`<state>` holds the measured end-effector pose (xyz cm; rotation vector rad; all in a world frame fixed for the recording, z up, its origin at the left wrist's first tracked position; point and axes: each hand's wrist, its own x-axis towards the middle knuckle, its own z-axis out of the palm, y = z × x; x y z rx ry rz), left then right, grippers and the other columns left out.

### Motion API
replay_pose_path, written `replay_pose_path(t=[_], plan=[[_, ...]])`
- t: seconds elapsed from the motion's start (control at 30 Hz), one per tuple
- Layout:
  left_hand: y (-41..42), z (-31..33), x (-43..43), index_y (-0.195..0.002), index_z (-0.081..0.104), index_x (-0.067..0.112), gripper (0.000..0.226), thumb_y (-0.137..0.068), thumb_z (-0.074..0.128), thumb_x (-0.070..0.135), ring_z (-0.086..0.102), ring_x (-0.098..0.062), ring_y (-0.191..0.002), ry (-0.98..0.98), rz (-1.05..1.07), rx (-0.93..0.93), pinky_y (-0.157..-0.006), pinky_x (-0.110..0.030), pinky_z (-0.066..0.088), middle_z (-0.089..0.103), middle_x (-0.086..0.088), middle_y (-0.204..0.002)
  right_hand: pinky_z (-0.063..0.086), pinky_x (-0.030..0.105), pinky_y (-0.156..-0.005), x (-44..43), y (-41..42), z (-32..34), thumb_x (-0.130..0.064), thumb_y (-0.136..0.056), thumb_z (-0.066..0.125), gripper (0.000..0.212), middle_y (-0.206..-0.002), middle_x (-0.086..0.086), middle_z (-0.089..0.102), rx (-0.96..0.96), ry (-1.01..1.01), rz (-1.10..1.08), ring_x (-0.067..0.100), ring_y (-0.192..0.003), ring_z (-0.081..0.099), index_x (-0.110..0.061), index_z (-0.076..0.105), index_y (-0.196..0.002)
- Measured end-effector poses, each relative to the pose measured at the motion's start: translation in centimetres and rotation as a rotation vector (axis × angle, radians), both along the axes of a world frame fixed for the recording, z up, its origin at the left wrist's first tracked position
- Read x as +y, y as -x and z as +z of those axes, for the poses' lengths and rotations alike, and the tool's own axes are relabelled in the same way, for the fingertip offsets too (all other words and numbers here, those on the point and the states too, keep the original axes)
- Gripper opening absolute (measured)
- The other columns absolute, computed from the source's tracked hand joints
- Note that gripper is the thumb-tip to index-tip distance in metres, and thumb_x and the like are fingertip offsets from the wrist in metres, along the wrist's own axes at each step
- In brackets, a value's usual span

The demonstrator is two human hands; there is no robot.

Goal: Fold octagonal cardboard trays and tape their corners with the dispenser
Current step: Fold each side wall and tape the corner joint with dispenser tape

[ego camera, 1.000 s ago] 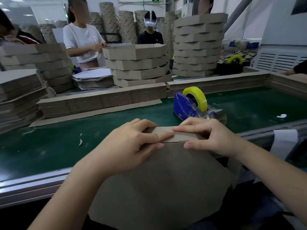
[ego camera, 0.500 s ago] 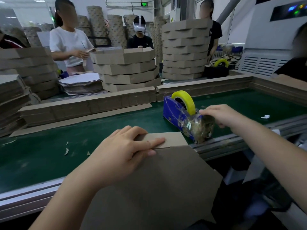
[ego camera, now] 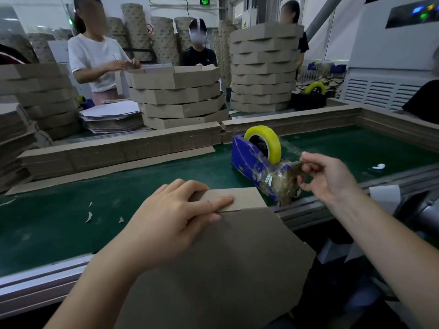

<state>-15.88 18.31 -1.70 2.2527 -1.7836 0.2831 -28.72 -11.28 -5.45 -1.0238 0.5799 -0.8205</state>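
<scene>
Cardboard: left hand (ego camera: pixel 171 224) presses one tray (ego camera: pixel 225 269); right hand (ego camera: pixel 327 179) pinches dispenser (ego camera: pixel 247 157) tape (ego camera: pixel 295 168).

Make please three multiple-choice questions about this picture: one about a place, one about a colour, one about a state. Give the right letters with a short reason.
1. Where is the right hand?
A. On the cardboard tray
B. At the front end of the tape dispenser
C. On a tray stack

2. What colour is the tape roll?
A. Red
B. White
C. Yellow

3. What is the left hand doing?
A. Pressing down the tray's folded flap
B. Hanging idle
C. Lifting the dispenser

Answers: 1 B, its fingers pinch the tape end there; 2 C, the roll is bright yellow; 3 A, its straight fingers lie on the flap.
</scene>
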Motion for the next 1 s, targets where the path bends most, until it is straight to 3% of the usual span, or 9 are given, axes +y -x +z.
replay_pose_path(t=[0.17, 0.33, 0.4, 0.5, 0.63, 0.73, 0.83, 1.0], plan=[[-0.1, -0.1, -0.2, -0.132, 0.050, 0.049, 0.040, -0.094, 0.036, 0.049, 0.051, -0.018, -0.105, 0.012, -0.008, -0.001, -0.079, -0.027, 0.035, 0.058, 0.005, -0.122, 0.044, 0.032, -0.071, 0.5, 0.1, -2.5, 0.003, -0.085, 0.048, 0.050, -0.052, -0.002, 0.049, -0.238, -0.039, -0.053, 0.008, -0.055, 0.053, -0.019, 0.053, -0.040], [0.0, 0.0, -0.1, -0.131, 0.054, 0.046, 0.048, -0.092, 0.027, 0.054, 0.053, -0.018, -0.105, 0.025, -0.015, 0.036, -0.081, -0.031, 0.041, 0.060, 0.006, -0.121, 0.055, 0.031, -0.074, 0.5, 0.8, -4.1, 0.008, -0.085, 0.047, 0.044, -0.054, 0.002, 0.046, -0.224, 0.058, -0.102, 0.011, -0.059, 0.052, -0.011, 0.050, -0.046], [0.1, 0.0, -0.1, -0.129, 0.059, 0.041, 0.050, -0.091, 0.028, 0.053, 0.055, -0.018, -0.105, 0.050, -0.028, 0.054, -0.081, -0.034, 0.044, 0.061, 0.007, -0.119, 0.053, 0.031, -0.074, 0.4, 1.3, -4.7, 0.004, -0.088, 0.056, 0.036, -0.059, 0.003, 0.050, -0.029, 0.222, -0.130, 0.014, -0.064, 0.054, -0.006, 0.051, -0.054], [0.1, -0.1, -0.2, -0.114, 0.068, 0.033, 0.045, -0.091, 0.033, 0.052, 0.057, -0.019, -0.103, 0.087, -0.041, 0.066, -0.079, -0.036, 0.046, 0.063, 0.010, -0.116, 0.042, 0.026, -0.067, 0.0, 2.1, -4.5, -0.012, -0.085, 0.071, 0.027, -0.070, 0.004, 0.053, 0.450, 0.679, -0.267, 0.018, -0.069, 0.053, -0.004, 0.060, -0.062], [0.1, -0.1, -0.3, -0.102, 0.068, 0.029, 0.042, -0.089, 0.036, 0.054, 0.058, -0.019, -0.103, 0.116, -0.055, 0.084, -0.078, -0.038, 0.048, 0.064, 0.012, -0.115, 0.031, 0.028, -0.061, 0.9, 3.0, -3.0, -0.007, -0.081, 0.074, 0.024, -0.072, 0.003, 0.046, 0.690, 0.938, -0.410, 0.009, -0.062, 0.045, -0.003, 0.062, -0.061], [0.2, 0.0, -0.2, -0.104, 0.068, 0.031, 0.038, -0.091, 0.040, 0.053, 0.057, -0.019, -0.103, 0.121, -0.058, 0.106, -0.080, -0.040, 0.048, 0.064, 0.012, -0.115, 0.031, 0.017, -0.056, 3.4, 3.6, -1.3, -0.007, -0.080, 0.075, 0.016, -0.070, -0.001, 0.043, 0.561, 1.072, -0.487, 0.007, -0.063, 0.042, -0.004, 0.066, -0.067], [0.3, 0.0, -0.3, -0.107, 0.067, 0.032, 0.029, -0.092, 0.047, 0.045, 0.055, -0.018, -0.105, 0.105, -0.065, 0.129, -0.085, -0.042, 0.046, 0.062, 0.012, -0.119, 0.035, 0.011, -0.058, 8.4, 3.2, 1.4, -0.009, -0.081, 0.074, 0.012, -0.068, -0.004, 0.048, 0.299, 1.124, -0.381, 0.006, -0.062, 0.044, -0.009, 0.069, -0.070], [0.5, 0.2, -0.2, -0.104, 0.066, 0.029, 0.040, -0.089, 0.036, 0.051, 0.053, -0.017, -0.108, 0.085, -0.102, 0.153, -0.087, -0.044, 0.045, 0.059, 0.012, -0.122, 0.040, 0.018, -0.050, 17.0, 2.4, 0.7, -0.024, -0.081, 0.072, 0.007, -0.060, 0.003, 0.064, -0.040, 0.778, -0.093, 0.009, -0.055, 0.055, -0.022, 0.075, -0.075]])
